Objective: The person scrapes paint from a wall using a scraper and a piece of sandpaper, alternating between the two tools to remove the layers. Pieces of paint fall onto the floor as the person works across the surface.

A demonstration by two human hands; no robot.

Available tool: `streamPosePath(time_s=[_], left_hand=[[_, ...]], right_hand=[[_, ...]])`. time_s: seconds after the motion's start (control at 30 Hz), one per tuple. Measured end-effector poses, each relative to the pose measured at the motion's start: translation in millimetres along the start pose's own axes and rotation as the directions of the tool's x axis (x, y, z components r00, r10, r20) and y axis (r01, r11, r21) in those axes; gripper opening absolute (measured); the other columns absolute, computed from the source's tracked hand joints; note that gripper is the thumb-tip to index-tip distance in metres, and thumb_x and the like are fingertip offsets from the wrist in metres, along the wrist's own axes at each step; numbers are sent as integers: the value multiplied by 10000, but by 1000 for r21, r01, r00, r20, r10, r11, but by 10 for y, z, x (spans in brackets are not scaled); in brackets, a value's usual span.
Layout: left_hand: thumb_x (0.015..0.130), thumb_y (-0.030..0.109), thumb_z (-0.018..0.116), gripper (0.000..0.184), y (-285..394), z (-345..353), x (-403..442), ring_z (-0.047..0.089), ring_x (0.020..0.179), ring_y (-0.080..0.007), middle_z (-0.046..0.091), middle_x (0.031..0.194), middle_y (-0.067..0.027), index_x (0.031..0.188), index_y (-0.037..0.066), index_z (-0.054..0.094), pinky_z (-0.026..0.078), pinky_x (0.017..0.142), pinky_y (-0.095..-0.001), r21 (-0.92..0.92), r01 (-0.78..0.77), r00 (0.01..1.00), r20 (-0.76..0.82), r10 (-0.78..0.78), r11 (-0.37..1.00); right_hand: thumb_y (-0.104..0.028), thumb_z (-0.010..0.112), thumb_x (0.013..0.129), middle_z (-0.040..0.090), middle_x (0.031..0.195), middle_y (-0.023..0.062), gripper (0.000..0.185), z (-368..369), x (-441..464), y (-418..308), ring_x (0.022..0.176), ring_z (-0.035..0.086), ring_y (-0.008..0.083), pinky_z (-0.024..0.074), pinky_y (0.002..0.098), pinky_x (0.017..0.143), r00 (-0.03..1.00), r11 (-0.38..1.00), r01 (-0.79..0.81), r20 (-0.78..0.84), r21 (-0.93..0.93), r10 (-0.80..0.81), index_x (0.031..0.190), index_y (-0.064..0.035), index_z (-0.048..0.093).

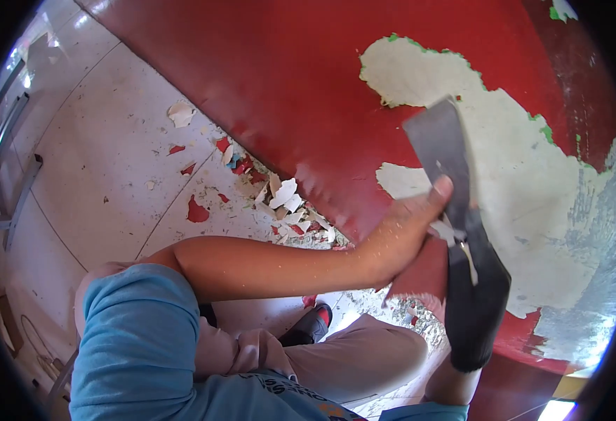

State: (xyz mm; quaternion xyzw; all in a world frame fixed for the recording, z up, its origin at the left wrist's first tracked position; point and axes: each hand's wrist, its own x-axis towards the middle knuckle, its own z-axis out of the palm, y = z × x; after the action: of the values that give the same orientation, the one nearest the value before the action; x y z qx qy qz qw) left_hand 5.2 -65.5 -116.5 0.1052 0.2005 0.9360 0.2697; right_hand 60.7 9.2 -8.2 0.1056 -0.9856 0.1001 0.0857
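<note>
A paint scraper [440,142] with a wide, flat grey metal blade is tilted in front of the wall. My right hand [478,288], in a black glove, is closed around its handle, which the glove mostly hides. My bare left hand [410,228] is closed at the lower part of the blade. Its thumb lies against the metal, and the other fingers are largely hidden. Behind the blade, the red painted wall [273,77] has a large bare whitish patch [525,189] with ragged edges and traces of green.
Paint flakes [283,193], white and red, lie along the foot of the wall on the pale tiled floor [104,151]. A grey metal frame [20,189] stands at the far left. My shoe [315,324] and bent knee [385,351] are below my left arm.
</note>
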Motion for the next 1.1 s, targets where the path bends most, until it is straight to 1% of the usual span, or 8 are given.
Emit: streamPosePath(time_s=[0.2, 0.27, 0.33, 0.7, 0.87, 0.93, 0.97, 1.1], left_hand=[[923, 573, 348, 641, 84, 143, 57, 575, 863, -100, 601, 1010, -73, 1104, -6, 557, 438, 817, -222, 117, 80, 987, 131, -96, 990], [929, 566, 341, 640, 110, 182, 91, 568, 891, -111, 591, 1025, -77, 1121, -8, 547, 435, 838, -233, -107, -25, 993, 116, 37, 994], [958, 502, 350, 589, 149, 185, 94, 512, 963, -104, 600, 1016, -53, 1077, -24, 586, 370, 901, -248, -211, -47, 997, 47, 58, 976], [936, 583, 293, 709, 183, 127, 143, 467, 1039, -166, 550, 1122, -119, 1147, -49, 537, 326, 952, -279, 86, -241, 936, -242, 255, 967], [936, 581, 296, 691, 221, 133, 182, 468, 1041, -149, 543, 1143, -88, 1166, -29, 525, 305, 978, -271, -278, -198, 977, -135, 166, 940], [935, 582, 296, 688, 219, 165, 160, 472, 1031, -143, 547, 1130, -79, 1173, -23, 521, 307, 977, -274, -428, -168, 984, -131, 123, 888], [934, 585, 295, 686, 248, 149, 151, 477, 1007, -142, 550, 1102, -74, 1189, -15, 511, 316, 965, -275, -252, -190, 979, -123, 164, 949], [920, 617, 281, 717, 330, 295, 138, 487, 948, -144, 544, 1056, -68, 1240, 7, 477, 334, 933, -271, -321, -197, 979, -20, 201, 926]], right_hand=[[-13, 530, 803, 624, 860, 203, 414, -187, -95, -51, 735, 619, 299, 488, 344, 681, 993, 973, -89, -91, -213, 71, 1215, 36, 535], [-11, 533, 801, 629, 865, 195, 431, -199, 52, -70, 737, 619, 290, 488, 348, 677, 995, 983, -29, -101, -183, 11, 1232, -3, 539], [-34, 486, 856, 608, 1132, 194, 363, -225, 227, -208, 1042, 600, 271, 441, 338, 894, 973, 966, -195, 88, -172, 212, 1209, 31, 539], [-24, 545, 850, 627, 1073, 191, 330, -148, 371, -256, 1005, 618, 233, 457, 301, 853, 993, 997, -65, 96, -34, 68, 1177, 13, 569], [-28, 523, 864, 634, 1062, 179, 337, -177, 497, -289, 957, 630, 226, 457, 302, 838, 993, 989, -71, 81, -131, 82, 1198, -7, 562], [-46, 516, 868, 636, 1063, 173, 321, -189, 546, -193, 951, 631, 250, 455, 316, 845, 948, 894, 265, 266, -362, -173, 1181, -1, 572], [-47, 517, 866, 642, 1046, 168, 315, -311, 593, -412, 938, 632, 271, 460, 321, 843, 966, 990, -138, 220, 2, 134, 1172, 5, 573], [-60, 510, 880, 650, 1013, 164, 301, -483, 561, -380, 929, 635, 263, 464, 305, 833, 987, 911, 86, 159, -403, -22, 1165, 16, 568]])
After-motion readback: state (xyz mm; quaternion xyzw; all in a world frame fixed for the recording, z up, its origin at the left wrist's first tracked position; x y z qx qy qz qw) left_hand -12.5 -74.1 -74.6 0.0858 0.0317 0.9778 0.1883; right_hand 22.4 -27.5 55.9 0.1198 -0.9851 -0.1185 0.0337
